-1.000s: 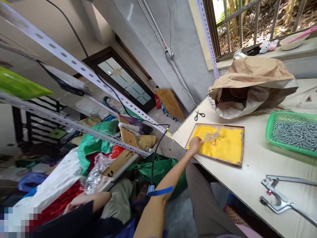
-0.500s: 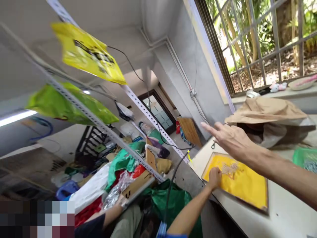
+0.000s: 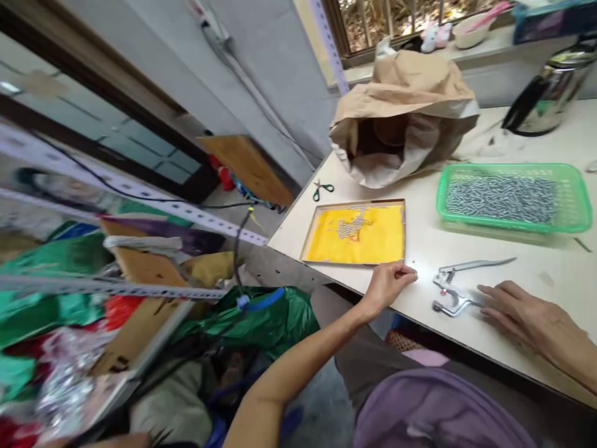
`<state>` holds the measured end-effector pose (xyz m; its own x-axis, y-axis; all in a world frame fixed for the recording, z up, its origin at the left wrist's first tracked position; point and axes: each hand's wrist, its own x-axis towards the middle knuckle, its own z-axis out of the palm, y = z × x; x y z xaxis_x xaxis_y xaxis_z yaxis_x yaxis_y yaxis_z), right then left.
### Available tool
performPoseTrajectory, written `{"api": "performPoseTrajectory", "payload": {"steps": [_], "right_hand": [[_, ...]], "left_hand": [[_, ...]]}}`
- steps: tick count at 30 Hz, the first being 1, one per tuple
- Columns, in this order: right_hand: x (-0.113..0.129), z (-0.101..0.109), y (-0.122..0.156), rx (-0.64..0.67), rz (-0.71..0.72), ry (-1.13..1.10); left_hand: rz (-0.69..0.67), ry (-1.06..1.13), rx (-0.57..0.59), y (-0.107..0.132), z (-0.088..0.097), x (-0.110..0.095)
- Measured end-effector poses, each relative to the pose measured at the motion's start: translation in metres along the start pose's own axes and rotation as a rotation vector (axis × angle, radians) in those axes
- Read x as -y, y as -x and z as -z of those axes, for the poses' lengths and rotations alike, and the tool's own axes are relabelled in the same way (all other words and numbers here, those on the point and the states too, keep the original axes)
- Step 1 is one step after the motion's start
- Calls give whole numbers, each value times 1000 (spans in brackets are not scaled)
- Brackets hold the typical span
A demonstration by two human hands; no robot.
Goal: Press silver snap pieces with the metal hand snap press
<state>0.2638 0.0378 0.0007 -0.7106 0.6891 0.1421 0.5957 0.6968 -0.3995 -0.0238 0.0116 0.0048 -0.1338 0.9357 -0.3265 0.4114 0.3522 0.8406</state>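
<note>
My left hand [image 3: 389, 285] is at the table's front edge, just beyond the near right corner of a shallow tray [image 3: 405, 233]. Its thumb and fingertips are pinched together; whatever is between them is too small to name. Inside the tray, on a yellow lining [image 3: 373, 246], lies a pile of small silvery pieces [image 3: 352, 225]. My right hand [image 3: 536, 317] has its fingers around the lower handle of metal hand pliers [image 3: 454, 298], whose jaws face left. The pliers' upper handle [image 3: 485, 264] stands spread away, and the hand's edge is slightly blurred.
A green basket [image 3: 513, 225] holds many small metal pieces. Small green-handled scissors [image 3: 323, 188] lie behind the tray, near an open brown paper bag [image 3: 405, 93]. A metal kettle [image 3: 555, 93] stands at the back right. Below the table is a purple tub [image 3: 433, 389]. Bags crowd the floor.
My view has swung right and down. My left hand has left the tray's lining for the table edge. My right hand has come down from above the tray to the pliers.
</note>
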Motion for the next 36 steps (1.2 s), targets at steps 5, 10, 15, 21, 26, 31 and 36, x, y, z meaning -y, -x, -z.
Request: {"api": "performPoseTrajectory", "payload": {"steps": [5,10,15,21,26,31,36], "right_hand": [[-5,-7,22,-5,-94,-13],[-3,-13,25,25,-123,-73],[-7,-26,33,35,-123,-159],[-10,-37,36,11,-144,-134],[-4,-35,35,-16,-96,-108],[-6,-39,34,-8,-122,29],[-35,-24,19,-22,-15,194]], "left_hand": [[102,-8,205,-5,-45,-7],[199,-34,250,-7,-52,-1],[261,-123,281,-8,-54,-8],[291,-231,311,-10,-55,-18],[388,-209,382,-11,-56,-17],[449,-162,409,-12,-56,-22],[480,-156,414,-11,-56,-28]]}}
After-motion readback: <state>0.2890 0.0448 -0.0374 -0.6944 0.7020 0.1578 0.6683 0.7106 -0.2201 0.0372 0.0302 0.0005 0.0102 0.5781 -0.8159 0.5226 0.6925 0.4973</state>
